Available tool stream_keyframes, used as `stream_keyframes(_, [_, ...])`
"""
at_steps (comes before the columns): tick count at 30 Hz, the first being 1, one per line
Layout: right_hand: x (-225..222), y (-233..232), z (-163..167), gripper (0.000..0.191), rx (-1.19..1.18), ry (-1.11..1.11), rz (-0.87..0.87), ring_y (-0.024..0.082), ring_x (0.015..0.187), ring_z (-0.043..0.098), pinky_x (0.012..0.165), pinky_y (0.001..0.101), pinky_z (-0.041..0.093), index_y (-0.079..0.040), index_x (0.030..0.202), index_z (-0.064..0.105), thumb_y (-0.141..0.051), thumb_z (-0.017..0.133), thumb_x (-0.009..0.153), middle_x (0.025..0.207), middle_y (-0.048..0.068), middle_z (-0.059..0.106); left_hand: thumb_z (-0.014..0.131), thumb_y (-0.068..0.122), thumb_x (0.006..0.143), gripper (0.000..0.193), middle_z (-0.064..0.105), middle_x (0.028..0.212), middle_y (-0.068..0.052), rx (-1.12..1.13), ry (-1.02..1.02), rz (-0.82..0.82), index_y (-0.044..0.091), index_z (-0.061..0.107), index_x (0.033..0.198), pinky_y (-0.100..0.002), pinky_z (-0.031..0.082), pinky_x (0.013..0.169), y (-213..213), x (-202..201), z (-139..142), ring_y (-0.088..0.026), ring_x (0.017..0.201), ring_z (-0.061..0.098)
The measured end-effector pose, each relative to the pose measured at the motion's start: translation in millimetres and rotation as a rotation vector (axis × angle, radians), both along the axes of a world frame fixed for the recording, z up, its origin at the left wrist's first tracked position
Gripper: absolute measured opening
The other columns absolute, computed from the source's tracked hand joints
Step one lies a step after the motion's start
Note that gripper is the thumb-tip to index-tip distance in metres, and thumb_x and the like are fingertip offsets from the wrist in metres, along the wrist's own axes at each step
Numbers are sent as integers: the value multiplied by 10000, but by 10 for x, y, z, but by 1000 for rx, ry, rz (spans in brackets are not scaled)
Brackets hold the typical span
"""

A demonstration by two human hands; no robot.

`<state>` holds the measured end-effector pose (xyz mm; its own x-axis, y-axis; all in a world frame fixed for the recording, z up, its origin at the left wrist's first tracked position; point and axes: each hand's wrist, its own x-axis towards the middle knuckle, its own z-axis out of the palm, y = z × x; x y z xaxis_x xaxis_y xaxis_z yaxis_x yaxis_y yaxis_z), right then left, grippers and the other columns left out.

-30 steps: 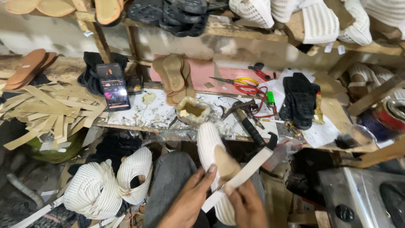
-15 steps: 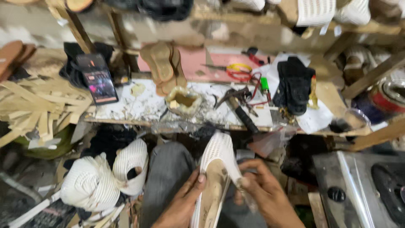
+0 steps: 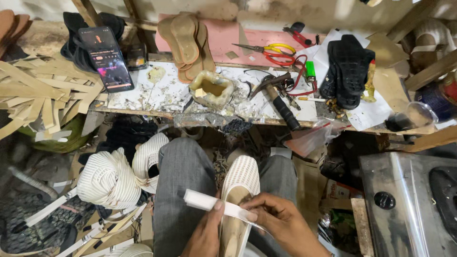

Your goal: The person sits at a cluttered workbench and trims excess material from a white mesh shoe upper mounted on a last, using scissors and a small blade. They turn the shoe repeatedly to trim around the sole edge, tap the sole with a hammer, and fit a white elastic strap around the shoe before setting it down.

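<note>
Light fell evenly and fairly brightly from above, strongest on the counter [image 3: 157, 93] beyond the hands. Deep shadow lay under it. Edges bowed outward; the top corners were soft.

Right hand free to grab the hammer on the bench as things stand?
Probably not right away: the right hand is pinching the white strip over the shoe. The hammer lies uncovered at the bench edge, nothing blocking.

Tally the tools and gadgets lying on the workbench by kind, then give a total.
Scissors: 1
Hammer: 1
Phone: 1
Green lighter: 1
Glue pot: 1
Total: 5
</note>
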<state>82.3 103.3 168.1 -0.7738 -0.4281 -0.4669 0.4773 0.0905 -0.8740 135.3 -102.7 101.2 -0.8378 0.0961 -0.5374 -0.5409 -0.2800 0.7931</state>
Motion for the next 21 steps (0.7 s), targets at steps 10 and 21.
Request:
stream_keyframes(10, [475,-31,-734,267,-3,0,-324,159,702,646,719,328,527,42,1027,694,-69,826,823,689,72,629,321,267,941,663,529,1568,-126,374,41,284,44,443,1554,-341,303,1175,-5,64,-177,-235,1434,480])
stream_keyframes(21, [708,-13,-1200,263,-269,-65,-496,187,758,704,726,363,569,6,989,607,19,779,790,816,142,748,440,252,944,634,559,1530,-137,375,-95,215,73,412,1551,-326,365,1139,-47,183,-73,-224,1383,566])
